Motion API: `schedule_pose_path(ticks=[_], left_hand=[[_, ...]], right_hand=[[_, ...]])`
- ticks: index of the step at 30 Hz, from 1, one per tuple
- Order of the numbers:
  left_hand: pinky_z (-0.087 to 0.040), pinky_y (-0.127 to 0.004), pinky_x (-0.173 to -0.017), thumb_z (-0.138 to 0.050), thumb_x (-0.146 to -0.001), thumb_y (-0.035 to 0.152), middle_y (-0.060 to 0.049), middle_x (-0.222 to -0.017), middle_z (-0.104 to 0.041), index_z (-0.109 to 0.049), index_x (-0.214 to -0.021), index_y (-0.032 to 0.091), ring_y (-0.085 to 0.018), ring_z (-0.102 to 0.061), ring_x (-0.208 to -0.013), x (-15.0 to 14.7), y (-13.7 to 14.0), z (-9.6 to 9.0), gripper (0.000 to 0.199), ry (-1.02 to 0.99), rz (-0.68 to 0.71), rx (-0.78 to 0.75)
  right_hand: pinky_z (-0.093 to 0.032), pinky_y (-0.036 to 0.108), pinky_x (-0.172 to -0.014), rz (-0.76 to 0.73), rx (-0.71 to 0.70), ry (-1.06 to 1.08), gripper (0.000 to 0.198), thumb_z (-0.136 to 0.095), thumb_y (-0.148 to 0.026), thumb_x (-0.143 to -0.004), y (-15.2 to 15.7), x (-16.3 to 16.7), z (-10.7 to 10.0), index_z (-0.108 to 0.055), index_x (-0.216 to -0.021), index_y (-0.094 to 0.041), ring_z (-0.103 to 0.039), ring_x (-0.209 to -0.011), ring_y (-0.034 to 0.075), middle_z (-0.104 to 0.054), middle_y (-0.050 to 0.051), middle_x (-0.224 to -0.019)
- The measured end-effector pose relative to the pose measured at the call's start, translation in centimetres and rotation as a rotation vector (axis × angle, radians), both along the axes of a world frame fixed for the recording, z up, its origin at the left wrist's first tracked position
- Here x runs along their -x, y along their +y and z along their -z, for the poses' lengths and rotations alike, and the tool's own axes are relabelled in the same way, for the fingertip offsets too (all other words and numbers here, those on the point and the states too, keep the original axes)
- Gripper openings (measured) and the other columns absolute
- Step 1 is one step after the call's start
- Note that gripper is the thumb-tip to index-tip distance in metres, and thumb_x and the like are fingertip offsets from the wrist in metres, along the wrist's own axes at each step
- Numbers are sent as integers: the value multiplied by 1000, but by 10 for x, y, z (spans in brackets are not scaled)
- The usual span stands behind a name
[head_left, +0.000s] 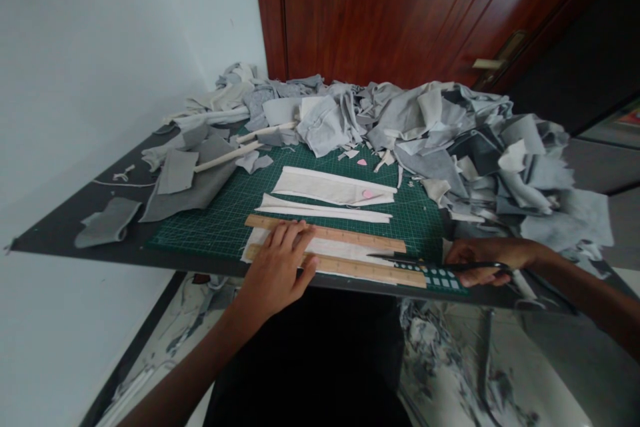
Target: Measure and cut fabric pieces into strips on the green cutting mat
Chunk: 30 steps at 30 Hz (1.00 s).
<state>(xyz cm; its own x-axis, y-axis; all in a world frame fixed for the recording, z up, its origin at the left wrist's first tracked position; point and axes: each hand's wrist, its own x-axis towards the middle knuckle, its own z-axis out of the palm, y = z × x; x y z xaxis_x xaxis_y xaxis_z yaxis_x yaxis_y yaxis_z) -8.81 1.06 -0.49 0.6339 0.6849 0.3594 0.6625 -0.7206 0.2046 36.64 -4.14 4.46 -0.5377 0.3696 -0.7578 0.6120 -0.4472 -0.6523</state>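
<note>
My left hand [280, 267] lies with fingers stretched across two wooden rulers, the upper ruler [350, 235] and the lower ruler [360, 269]. Both rest on a white fabric strip [345, 250] near the table's front edge. At the right, my right hand [483, 259] is closed around the black handles of scissors [425, 263], whose blades point left over the right end of the strip. Under the scissors is a green stencil template [445, 280] with cut-out shapes, partly hidden by the lower ruler and my hand.
Beyond the rulers, a folded white strip [325, 208] and a wider white piece [330, 185] with a pink disc [368, 194] lie on the green cutting mat [210, 227]. Grey and white fabric scraps [425, 113] pile along the back and right. Scraps litter the floor.
</note>
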Motion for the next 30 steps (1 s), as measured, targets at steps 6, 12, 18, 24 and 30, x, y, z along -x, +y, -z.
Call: schedule_pose_path(ticks=[6, 12, 18, 24, 30], left_hand=[[-43, -57, -116, -50, -103, 34, -17, -141, -57, -55, -144, 13, -35, -50, -132, 0, 1, 0, 46, 4, -2, -4], [-43, -57, -116, -52, -102, 34, -17, -141, -58, -55, -143, 13, -36, -51, -132, 0, 0, 0, 46, -11, 1, 3], [-43, -56, -116, -52, -102, 34, -16, -140, -58, -56, -143, 14, -36, -51, -132, 0, 0, 1, 46, -16, -1, 6], [-43, -56, -116, -50, -103, 34, -16, -141, -58, -55, -144, 15, -35, -51, -133, 0, -1, 0, 45, -3, -5, 2], [-43, -57, -116, -51, -103, 34, -17, -140, -58, -54, -145, 14, -36, -50, -133, 0, -1, 1, 46, -7, -5, -6]], right_hand=[[-25, 14, -34, -4, -10, -13, 52, -78, -62, -81, 0, -2, 2, -51, -71, -18, -35, -38, 3, -42, -9, -51], [-24, 13, -33, -10, -5, -14, 50, -79, -61, -80, 0, -1, 0, -54, -74, -18, -34, -38, 3, -42, -9, -51], [-26, 13, -34, -18, 32, 9, 56, -80, -67, -76, 1, 1, -3, -52, -74, -18, -35, -39, 3, -43, -9, -52], [-31, 15, -38, 31, 187, 77, 68, -84, -77, -63, 2, -5, 2, -52, -83, -19, -38, -42, 4, -46, -8, -56], [-29, 15, -44, 65, 208, 35, 69, -87, -74, -61, 7, 7, -2, -50, -82, -20, -32, -48, 3, -42, -9, -59]])
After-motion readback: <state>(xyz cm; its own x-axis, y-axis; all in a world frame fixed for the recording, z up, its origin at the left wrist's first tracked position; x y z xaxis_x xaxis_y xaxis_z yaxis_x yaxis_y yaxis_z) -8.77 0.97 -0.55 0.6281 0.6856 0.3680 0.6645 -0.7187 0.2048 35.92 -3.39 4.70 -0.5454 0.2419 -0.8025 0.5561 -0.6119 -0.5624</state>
